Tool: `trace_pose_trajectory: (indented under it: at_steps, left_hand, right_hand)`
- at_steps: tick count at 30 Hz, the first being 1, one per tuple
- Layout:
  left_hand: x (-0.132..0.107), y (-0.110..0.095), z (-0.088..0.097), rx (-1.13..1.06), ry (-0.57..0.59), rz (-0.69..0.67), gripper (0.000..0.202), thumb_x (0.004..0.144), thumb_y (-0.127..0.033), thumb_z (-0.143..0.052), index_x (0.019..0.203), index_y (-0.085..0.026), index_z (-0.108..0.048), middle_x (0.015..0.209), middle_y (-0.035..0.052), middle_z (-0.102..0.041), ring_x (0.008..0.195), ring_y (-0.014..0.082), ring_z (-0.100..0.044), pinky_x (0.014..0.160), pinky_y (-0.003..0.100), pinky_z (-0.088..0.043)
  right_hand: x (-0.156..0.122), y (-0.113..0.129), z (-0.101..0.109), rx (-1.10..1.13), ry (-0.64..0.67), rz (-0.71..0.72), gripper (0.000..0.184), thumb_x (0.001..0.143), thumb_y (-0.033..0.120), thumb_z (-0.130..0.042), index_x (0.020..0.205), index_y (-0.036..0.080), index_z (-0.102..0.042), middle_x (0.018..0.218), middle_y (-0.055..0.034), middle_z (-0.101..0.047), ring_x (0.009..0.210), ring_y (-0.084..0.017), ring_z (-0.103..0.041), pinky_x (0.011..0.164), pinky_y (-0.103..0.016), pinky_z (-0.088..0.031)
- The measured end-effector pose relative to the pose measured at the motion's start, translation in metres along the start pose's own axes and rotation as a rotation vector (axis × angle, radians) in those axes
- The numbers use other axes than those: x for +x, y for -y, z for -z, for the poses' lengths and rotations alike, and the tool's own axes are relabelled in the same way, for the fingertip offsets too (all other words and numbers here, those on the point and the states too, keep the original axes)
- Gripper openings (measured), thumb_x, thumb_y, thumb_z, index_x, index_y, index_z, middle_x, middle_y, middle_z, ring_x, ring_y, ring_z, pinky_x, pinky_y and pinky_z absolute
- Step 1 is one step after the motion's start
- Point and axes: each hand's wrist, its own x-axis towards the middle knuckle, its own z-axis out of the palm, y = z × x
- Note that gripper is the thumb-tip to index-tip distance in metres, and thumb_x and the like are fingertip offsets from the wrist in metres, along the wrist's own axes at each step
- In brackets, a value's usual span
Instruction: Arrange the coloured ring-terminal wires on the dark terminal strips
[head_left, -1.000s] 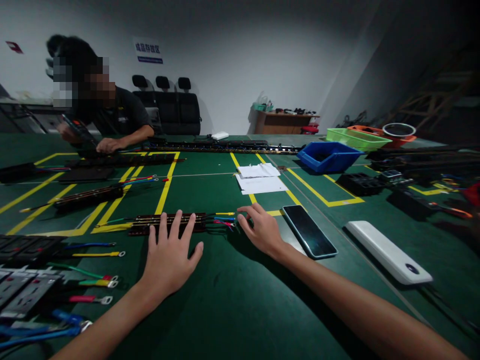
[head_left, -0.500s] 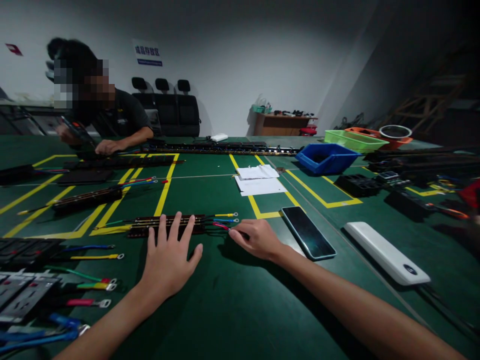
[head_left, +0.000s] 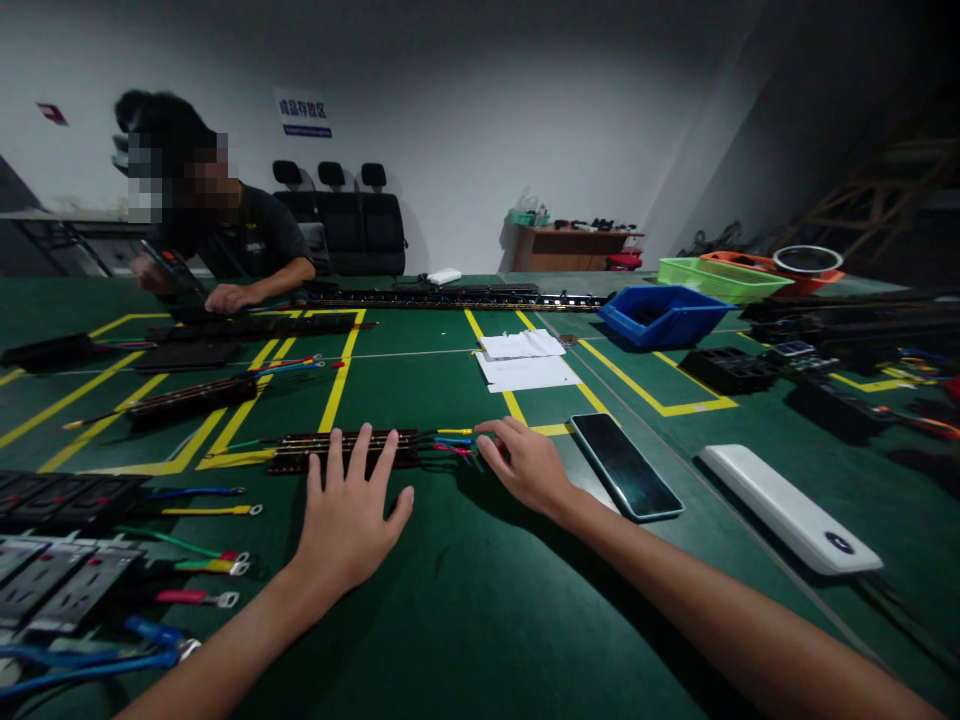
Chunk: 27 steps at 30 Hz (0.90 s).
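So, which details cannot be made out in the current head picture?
In the head view:
Part of the dark strip: covered by the left hand.
End of the yellow wire: hidden by the right hand; grip or touch unclear.
Grey unit: cut off by the left edge.
Blue bin: contents, if any, lost in shadow.

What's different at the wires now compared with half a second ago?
The right hand has moved away from the person, from the end of the red wire to the end of the yellow wire; whether it grips is unclear. The left hand is still spread over the dark strip; the phone stays put.
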Motion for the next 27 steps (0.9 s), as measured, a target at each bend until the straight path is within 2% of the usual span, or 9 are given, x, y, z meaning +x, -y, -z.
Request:
trace_pose_trajectory:
  at_steps: [2,5,8,11,17,20,23,25,27]
  left_hand:
    - [-0.0008,-0.0002,0.0003,0.01,-0.014,0.002,0.07,0.096,-0.055,-0.04,0.159,-0.023,-0.037,0.165,0.0152,-0.031,0.15,0.0486,-0.022,0.115,0.069,-0.026]
    - [-0.0021,-0.0003,0.0002,0.008,-0.026,-0.002,0.069,0.097,-0.054,-0.04,0.159,-0.024,-0.037,0.165,0.015,-0.032,0.15,0.0484,-0.023,0.114,0.068,-0.026]
    - [-0.0029,-0.0001,-0.0005,0.004,-0.032,-0.009,0.068,0.098,-0.055,-0.04,0.159,-0.025,-0.036,0.165,0.0144,-0.031,0.15,0.048,-0.023,0.114,0.069,-0.026]
    - [-0.0029,0.0001,-0.0008,0.0,-0.022,-0.007,0.068,0.098,-0.056,-0.039,0.16,-0.026,-0.034,0.165,0.0141,-0.03,0.15,0.0476,-0.022,0.114,0.069,-0.026]
    - [-0.0026,0.0006,0.0006,-0.004,0.004,-0.007,0.068,0.099,-0.056,-0.039,0.161,-0.027,-0.032,0.166,0.0143,-0.028,0.151,0.0469,-0.02,0.115,0.069,-0.026]
    - [-0.0024,0.0,0.0017,0.007,0.018,0.002,0.069,0.099,-0.055,-0.04,0.16,-0.027,-0.032,0.167,0.0139,-0.028,0.152,0.0464,-0.019,0.115,0.068,-0.026]
    - [-0.0023,-0.0006,0.0024,0.013,0.023,0.006,0.069,0.098,-0.056,-0.04,0.16,-0.027,-0.033,0.167,0.0131,-0.028,0.152,0.0461,-0.019,0.115,0.068,-0.026]
    - [-0.0025,-0.0008,0.0028,0.012,0.024,0.005,0.069,0.098,-0.056,-0.04,0.16,-0.027,-0.033,0.167,0.0129,-0.028,0.152,0.0461,-0.019,0.115,0.068,-0.026]
    - [-0.0027,-0.0008,0.0035,0.011,0.026,0.004,0.069,0.099,-0.056,-0.04,0.16,-0.026,-0.033,0.166,0.0132,-0.028,0.152,0.046,-0.019,0.115,0.068,-0.026]
  right_hand:
    - [0.0005,0.0009,0.0001,-0.033,0.056,0.0,0.03,0.104,0.041,-0.047,0.112,0.023,-0.07,0.089,-0.0036,-0.068,0.072,-0.017,-0.062,0.06,-0.027,-0.035]
    - [0.0008,0.0004,-0.0007,-0.01,0.006,-0.041,0.028,0.104,0.041,-0.047,0.111,0.021,-0.066,0.088,-0.0032,-0.066,0.069,-0.016,-0.059,0.059,-0.028,-0.034]
    - [0.0011,-0.0022,-0.0028,-0.03,0.015,-0.074,0.027,0.103,0.041,-0.048,0.096,0.021,-0.064,0.081,-0.0016,-0.065,0.066,-0.016,-0.057,0.057,-0.028,-0.031]
    - [0.0015,-0.0053,-0.0059,-0.079,0.069,-0.036,0.029,0.104,0.038,-0.048,0.085,0.021,-0.061,0.081,-0.0023,-0.064,0.069,-0.017,-0.059,0.057,-0.028,-0.03]
    - [0.0005,-0.0067,-0.009,-0.073,-0.013,0.061,0.022,0.105,0.033,-0.046,0.097,0.02,-0.061,0.093,-0.0055,-0.066,0.076,-0.019,-0.061,0.061,-0.029,-0.035]
    - [0.0,-0.0037,-0.0066,-0.107,0.016,0.004,0.023,0.105,0.035,-0.046,0.097,0.02,-0.062,0.094,-0.0048,-0.067,0.075,-0.019,-0.063,0.059,-0.029,-0.034]
    - [0.0007,-0.0006,-0.0038,-0.106,0.023,-0.072,0.023,0.105,0.037,-0.047,0.111,0.021,-0.062,0.098,-0.0044,-0.069,0.073,-0.018,-0.063,0.059,-0.029,-0.034]
    - [0.0013,0.0007,-0.0027,-0.11,0.044,-0.075,0.025,0.105,0.037,-0.045,0.116,0.023,-0.063,0.099,-0.0041,-0.069,0.075,-0.019,-0.064,0.06,-0.029,-0.034]
    - [0.0015,0.0011,-0.0023,-0.11,0.067,-0.062,0.028,0.106,0.037,-0.043,0.113,0.025,-0.067,0.096,-0.0036,-0.068,0.077,-0.019,-0.064,0.06,-0.029,-0.034]
